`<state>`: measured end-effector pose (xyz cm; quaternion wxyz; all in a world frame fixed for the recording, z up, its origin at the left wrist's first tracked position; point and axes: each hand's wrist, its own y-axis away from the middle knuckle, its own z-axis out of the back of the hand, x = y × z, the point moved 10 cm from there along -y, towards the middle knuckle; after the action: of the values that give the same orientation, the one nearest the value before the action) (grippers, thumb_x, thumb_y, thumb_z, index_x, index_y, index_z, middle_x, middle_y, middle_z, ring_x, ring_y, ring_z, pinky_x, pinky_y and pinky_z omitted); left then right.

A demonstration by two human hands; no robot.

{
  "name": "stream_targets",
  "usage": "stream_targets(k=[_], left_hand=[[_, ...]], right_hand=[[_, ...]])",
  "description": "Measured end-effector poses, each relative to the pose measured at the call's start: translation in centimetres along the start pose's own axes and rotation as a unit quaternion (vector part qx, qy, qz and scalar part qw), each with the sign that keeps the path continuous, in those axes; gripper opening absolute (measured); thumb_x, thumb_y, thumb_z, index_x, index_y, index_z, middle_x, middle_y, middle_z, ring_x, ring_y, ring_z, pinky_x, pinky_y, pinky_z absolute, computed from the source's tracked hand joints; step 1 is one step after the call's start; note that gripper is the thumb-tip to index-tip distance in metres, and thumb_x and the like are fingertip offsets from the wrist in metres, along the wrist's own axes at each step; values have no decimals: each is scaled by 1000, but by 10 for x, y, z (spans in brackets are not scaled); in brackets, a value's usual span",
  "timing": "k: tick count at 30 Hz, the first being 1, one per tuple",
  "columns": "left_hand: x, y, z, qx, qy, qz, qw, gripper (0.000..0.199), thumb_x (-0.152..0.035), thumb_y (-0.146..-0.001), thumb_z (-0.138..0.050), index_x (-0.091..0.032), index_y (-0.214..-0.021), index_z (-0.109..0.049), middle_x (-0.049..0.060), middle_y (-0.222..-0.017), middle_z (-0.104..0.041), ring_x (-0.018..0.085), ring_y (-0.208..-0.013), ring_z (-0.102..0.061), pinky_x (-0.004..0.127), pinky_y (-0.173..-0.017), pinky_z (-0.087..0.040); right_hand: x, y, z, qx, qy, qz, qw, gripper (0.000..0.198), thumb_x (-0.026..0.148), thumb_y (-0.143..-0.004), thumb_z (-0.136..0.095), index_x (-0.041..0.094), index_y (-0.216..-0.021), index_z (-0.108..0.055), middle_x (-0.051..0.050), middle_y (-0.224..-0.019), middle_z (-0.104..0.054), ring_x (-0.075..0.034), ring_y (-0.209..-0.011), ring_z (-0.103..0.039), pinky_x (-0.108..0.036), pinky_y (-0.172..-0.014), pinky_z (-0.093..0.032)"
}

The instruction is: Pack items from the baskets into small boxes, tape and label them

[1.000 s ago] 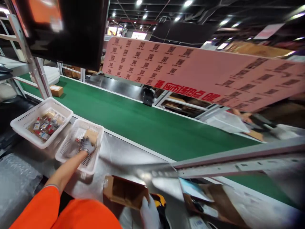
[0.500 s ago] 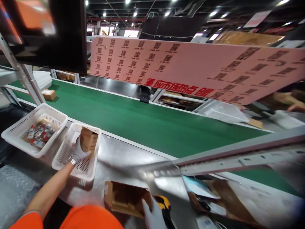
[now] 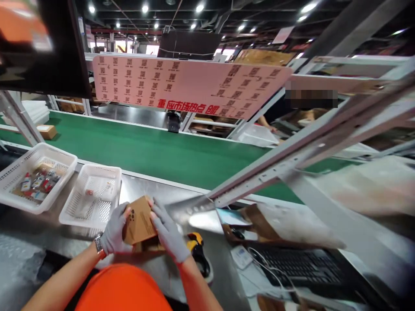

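Both of my gloved hands hold a small brown cardboard box (image 3: 139, 222) over the steel worktop. My left hand (image 3: 115, 231) grips its left side and my right hand (image 3: 167, 233) its right side. An open brown carton (image 3: 152, 247) lies just under the box, mostly hidden by it and my hands. A white mesh basket (image 3: 92, 207) stands to the left of my hands, with a second white basket (image 3: 13, 201) of small packets further left.
A green conveyor belt (image 3: 162, 153) runs behind the worktop, with a brown box (image 3: 47, 131) on it far left. A yellow-black scanner (image 3: 197, 250) lies by my right hand. A keyboard (image 3: 292, 268) and a metal frame bar (image 3: 292, 155) stand to the right. Overhead hangs a pink code sheet (image 3: 181, 86).
My left hand lifted the small box out of the near basket and brought it right, over the open carton. My right hand left the carton's edge and took hold of the box too.
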<state>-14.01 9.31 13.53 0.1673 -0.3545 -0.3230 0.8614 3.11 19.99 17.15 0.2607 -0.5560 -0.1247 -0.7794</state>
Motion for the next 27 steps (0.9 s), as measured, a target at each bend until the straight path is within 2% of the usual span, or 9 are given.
stream_targets(k=[3, 8, 10, 12, 15, 17, 19, 23, 27], left_hand=[[-16, 0, -10, 26, -10, -10, 1000, 155, -46, -61, -95, -33, -188, -6, 26, -174, -41, 54, -153, -55, 70, -121, -51], [-25, -1, -28, 40, -14, 0, 999, 153, -46, -62, -96, -36, -187, -9, 25, -177, -37, 53, -156, -52, 72, -121, -51], [-30, -9, -35, 26, -18, 4, 999, 152, -48, -62, -97, -36, -187, -12, 25, -175, -40, 52, -155, -54, 71, -121, -52], [-35, -21, -38, -15, -21, 17, 1000, 148, -49, -65, -97, -33, -187, -14, 26, -173, -42, 51, -155, -54, 71, -122, -52], [-38, -37, -45, -78, -17, 38, 996, 145, -50, -73, -96, -30, -187, -10, 27, -176, -39, 50, -161, -49, 71, -127, -49], [-37, -41, -58, -64, -2, 34, 997, 150, -56, -75, -96, -29, -188, -2, 28, -181, -33, 52, -166, -43, 72, -131, -45], [-30, -34, -77, -4, 11, 36, 999, 162, -69, -70, -98, -25, -188, 4, 31, -185, -27, 56, -171, -34, 77, -134, -39], [16, 15, -110, 150, -15, 141, 979, 181, -84, -46, -101, -12, -186, -13, 39, -187, -21, 68, -173, -17, 87, -136, -22], [62, 64, -114, 203, -27, 238, 949, 155, -74, -52, -97, -10, -179, -35, 38, -178, -43, 68, -166, -35, 87, -132, -30]], right_hand=[[-11, 15, -5, 19, 33, -12, 999, 73, 72, -113, -50, 29, -171, -61, -11, -189, -42, -32, -176, -41, -57, -146, -31], [-2, 33, 8, -7, 113, 73, 991, 67, 61, -112, -59, 33, -173, -57, -11, -187, -46, -33, -173, -44, -61, -144, -35], [1, 37, 22, -63, 125, 89, 986, 62, 58, -111, -61, 32, -167, -64, -13, -184, -50, -34, -171, -47, -62, -142, -38], [-3, 45, 44, -174, 117, 72, 975, 67, 59, -107, -68, 29, -167, -61, -15, -183, -50, -36, -171, -46, -64, -141, -40], [-25, 60, 56, -278, 28, -7, 960, 101, 64, -100, -74, 24, -182, -31, -20, -177, -55, -37, -164, -55, -63, -133, -51], [-41, 64, 51, -268, -40, -62, 961, 120, 67, -96, -77, 23, -187, -12, -21, -171, -60, -36, -153, -66, -59, -127, -58], [-48, 68, 56, -263, -56, -84, 960, 129, 68, -91, -82, 23, -187, -8, -21, -171, -60, -36, -149, -69, -59, -127, -57], [-34, 71, 100, -243, 14, -31, 969, 121, 61, -91, -85, 25, -185, -19, -18, -170, -62, -34, -151, -68, -55, -129, -55], [-13, 61, 107, -67, 167, 17, 983, 92, 46, -92, -83, 25, -174, -47, -16, -158, -73, -34, -144, -72, -51, -125, -58]])
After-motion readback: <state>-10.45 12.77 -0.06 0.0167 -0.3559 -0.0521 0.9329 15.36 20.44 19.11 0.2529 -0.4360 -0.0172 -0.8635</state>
